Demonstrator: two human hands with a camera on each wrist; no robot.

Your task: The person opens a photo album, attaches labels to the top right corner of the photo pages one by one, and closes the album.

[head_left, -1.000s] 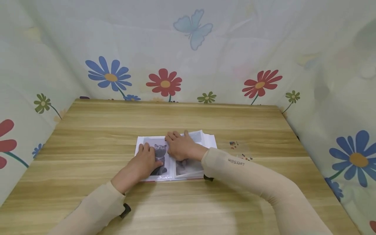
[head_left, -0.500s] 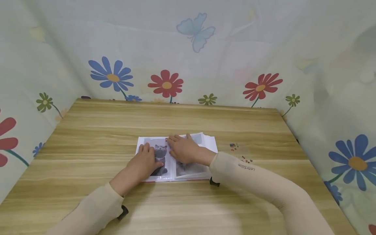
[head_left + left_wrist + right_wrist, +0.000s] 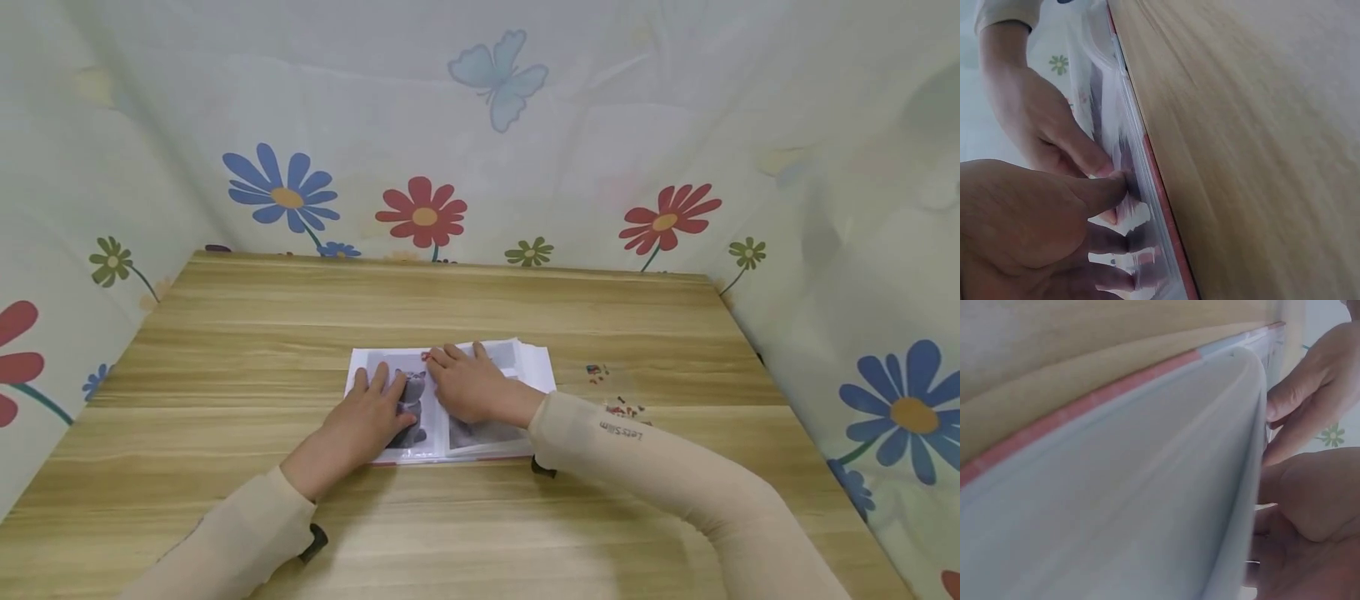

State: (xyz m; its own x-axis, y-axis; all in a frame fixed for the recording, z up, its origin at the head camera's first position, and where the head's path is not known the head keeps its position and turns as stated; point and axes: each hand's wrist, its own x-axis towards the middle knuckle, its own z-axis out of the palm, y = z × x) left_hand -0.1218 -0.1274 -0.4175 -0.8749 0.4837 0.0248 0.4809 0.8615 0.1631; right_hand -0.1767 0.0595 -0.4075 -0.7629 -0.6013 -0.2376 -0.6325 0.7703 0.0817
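Observation:
A photo album [image 3: 535,363] lies open on the table, its pages in clear plastic sleeves. A grey cat photo [image 3: 412,408] shows on the left page, and another grey photo [image 3: 480,434] is partly covered on the right page. My left hand [image 3: 367,418] rests on the left page with its fingers spread; in the left wrist view its thumb [image 3: 1107,192] touches the plastic. The right hand [image 3: 472,387] lies over the right page, its fingertips at a small red sticker-like piece [image 3: 426,356] near the fold. What lies under the right palm is hidden.
To the right of the album, several tiny coloured pieces [image 3: 626,408] lie on the wooden table [image 3: 480,304], apparently on a clear sheet. In the right wrist view, a white page [image 3: 1147,469] curves up from the red-edged cover [image 3: 1091,394]. A flowered curtain [image 3: 585,117] surrounds the table.
The fingers of my left hand have straightened and spread on the page. My right hand has shifted slightly right and toward me, and the small red piece shows more at its fingertips.

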